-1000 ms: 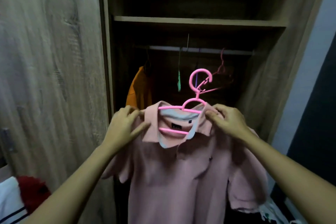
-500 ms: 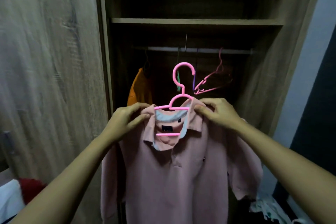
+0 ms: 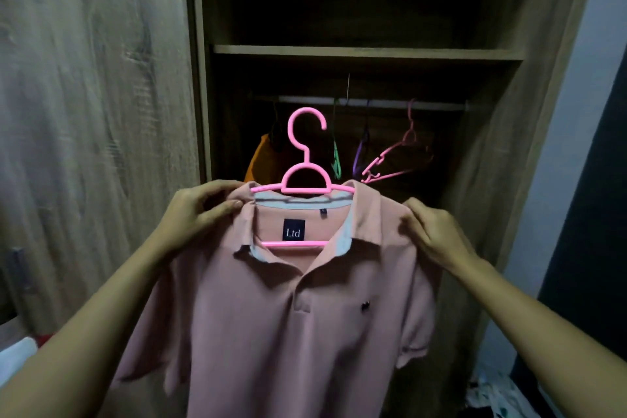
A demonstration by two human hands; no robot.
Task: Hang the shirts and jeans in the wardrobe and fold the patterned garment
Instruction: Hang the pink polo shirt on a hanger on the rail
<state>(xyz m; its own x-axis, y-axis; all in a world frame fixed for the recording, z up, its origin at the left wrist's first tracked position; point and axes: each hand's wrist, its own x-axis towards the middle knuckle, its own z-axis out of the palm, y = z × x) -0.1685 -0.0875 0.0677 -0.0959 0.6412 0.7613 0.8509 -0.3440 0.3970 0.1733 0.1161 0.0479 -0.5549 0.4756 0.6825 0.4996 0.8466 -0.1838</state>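
Open wardrobe (image 3: 366,52) ahead, its rail (image 3: 373,103) carrying an orange garment (image 3: 258,159) and spare hangers (image 3: 390,163); before it a pink polo shirt (image 3: 288,332) sits on a pink hanger (image 3: 307,167). Left hand (image 3: 196,214) pinches one shoulder; right hand (image 3: 437,237) grips the other.

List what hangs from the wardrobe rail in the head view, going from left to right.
Orange garment → green hanger → purple hanger → empty pink hanger. The pink shirt is not hung yet.
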